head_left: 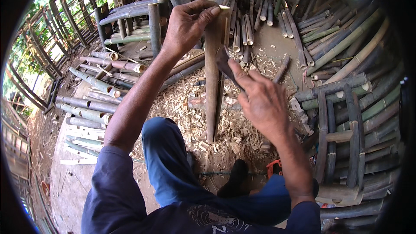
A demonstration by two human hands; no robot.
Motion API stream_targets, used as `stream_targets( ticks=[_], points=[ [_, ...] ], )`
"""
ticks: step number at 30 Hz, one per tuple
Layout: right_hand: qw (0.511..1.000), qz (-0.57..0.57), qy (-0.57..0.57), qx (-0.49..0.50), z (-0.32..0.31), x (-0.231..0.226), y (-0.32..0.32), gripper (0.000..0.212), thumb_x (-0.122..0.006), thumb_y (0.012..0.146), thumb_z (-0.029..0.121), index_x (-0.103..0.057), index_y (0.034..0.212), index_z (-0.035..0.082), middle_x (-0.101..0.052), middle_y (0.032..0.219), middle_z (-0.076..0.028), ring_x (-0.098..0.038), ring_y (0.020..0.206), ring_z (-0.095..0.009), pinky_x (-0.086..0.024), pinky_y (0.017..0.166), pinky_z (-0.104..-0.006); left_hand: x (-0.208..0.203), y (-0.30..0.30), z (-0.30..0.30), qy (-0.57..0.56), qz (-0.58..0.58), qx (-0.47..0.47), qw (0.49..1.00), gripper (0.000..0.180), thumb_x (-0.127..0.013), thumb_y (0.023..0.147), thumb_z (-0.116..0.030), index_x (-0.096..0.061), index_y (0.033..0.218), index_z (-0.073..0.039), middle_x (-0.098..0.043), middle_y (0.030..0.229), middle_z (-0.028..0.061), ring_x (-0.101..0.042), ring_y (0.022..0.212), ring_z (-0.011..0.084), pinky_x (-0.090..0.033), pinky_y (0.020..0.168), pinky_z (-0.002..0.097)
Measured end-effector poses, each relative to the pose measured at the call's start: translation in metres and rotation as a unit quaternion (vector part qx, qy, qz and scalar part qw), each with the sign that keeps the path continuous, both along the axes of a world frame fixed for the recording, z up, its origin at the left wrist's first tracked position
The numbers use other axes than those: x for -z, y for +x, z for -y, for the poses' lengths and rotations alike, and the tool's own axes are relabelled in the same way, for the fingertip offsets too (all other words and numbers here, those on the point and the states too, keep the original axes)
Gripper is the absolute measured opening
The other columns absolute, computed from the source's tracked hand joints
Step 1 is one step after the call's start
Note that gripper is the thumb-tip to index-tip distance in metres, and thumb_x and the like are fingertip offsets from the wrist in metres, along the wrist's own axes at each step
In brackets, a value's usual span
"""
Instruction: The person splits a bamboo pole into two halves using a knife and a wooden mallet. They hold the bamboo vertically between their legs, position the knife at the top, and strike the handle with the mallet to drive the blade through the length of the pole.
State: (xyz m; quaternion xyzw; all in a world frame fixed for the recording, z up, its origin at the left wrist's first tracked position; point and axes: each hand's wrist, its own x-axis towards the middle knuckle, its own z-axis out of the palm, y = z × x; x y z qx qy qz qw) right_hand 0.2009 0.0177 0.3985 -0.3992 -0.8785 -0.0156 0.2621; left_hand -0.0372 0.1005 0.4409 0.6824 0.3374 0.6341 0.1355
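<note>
My left hand (186, 26) is closed around the top end of an upright bamboo pole (211, 86). The pole's foot stands among the shavings on the ground, and a pale cut edge shows at its top. In my right hand (263, 99) is a dark-bladed knife (225, 63), gripped with the forefinger stretched along it. The blade lies against or very close to the pole's right side, below my left hand. My palm hides most of the knife's handle.
Pale wood shavings (169, 104) cover the ground around the pole. Cut bamboo lengths (93, 110) lie at left, and more bamboo poles (346, 45) are heaped at right. A bamboo frame (336, 136) leans near my right arm. An orange object (274, 167) lies by my foot.
</note>
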Motion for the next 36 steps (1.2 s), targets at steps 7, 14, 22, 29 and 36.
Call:
stream_targets(
  ticks=[7, 14, 22, 29, 36],
  points=[
    [0.997, 0.066, -0.044, -0.022, 0.007, 0.08, -0.001, 0.071, -0.071, 0.09, 0.007, -0.044, 0.156, 0.003, -0.068, 0.093, -0.014, -0.069, 0.073, -0.021, -0.059, 0.055, -0.0319, 0.005, -0.02, -0.009, -0.034, -0.028, -0.034, 0.998, 0.034, -0.071, 0.102, -0.028, -0.073, 0.12, 0.001, -0.076, 0.099, 0.004, -0.067, 0.092, 0.0072, -0.056, 0.083, 0.0256],
    [0.997, -0.008, -0.074, -0.009, 0.028, 0.086, -0.006, 0.075, -0.07, 0.086, 0.007, -0.046, 0.157, 0.015, -0.066, 0.095, -0.013, -0.071, 0.078, -0.031, -0.06, 0.069, -0.0433, 0.036, -0.027, 0.011, -0.09, 0.097, 0.035, 0.991, 0.079, -0.082, 0.088, -0.046, -0.05, 0.148, -0.006, -0.062, 0.131, 0.0293, -0.062, 0.123, 0.0342, -0.054, 0.101, 0.0473],
    [0.996, -0.015, -0.092, -0.005, 0.008, 0.094, -0.017, 0.071, -0.071, 0.087, 0.006, -0.049, 0.154, 0.012, -0.067, 0.096, -0.013, -0.071, 0.079, -0.029, -0.061, 0.07, -0.0422, 0.103, -0.021, -0.005, -0.203, -0.034, 0.01, 0.979, 0.066, -0.086, 0.087, -0.036, -0.061, 0.128, 0.009, -0.075, 0.109, 0.0158, -0.072, 0.102, 0.0208, -0.058, 0.096, 0.0367],
    [0.996, 0.032, -0.088, 0.014, -0.024, 0.137, -0.039, 0.081, -0.071, 0.085, 0.002, -0.042, 0.159, 0.013, -0.071, 0.109, -0.019, -0.073, 0.08, -0.026, -0.063, 0.069, -0.0377, 0.117, -0.043, -0.05, -0.197, -0.074, -0.026, 0.977, 0.063, -0.082, 0.089, -0.047, -0.069, 0.12, 0.006, -0.076, 0.101, 0.0148, -0.074, 0.095, 0.0206, -0.059, 0.088, 0.0382],
    [0.99, 0.061, -0.127, -0.006, -0.023, 0.229, -0.044, 0.077, -0.068, 0.085, 0.006, -0.043, 0.158, 0.011, -0.064, 0.094, -0.015, -0.068, 0.074, -0.031, -0.059, 0.066, -0.0435, 0.148, -0.087, -0.098, -0.216, 0.011, -0.009, 0.976, 0.057, -0.086, 0.083, -0.047, -0.075, 0.1, 0.006, -0.075, 0.085, 0.012, -0.07, 0.071, 0.0116, -0.058, 0.068, 0.0297]
  ],
)
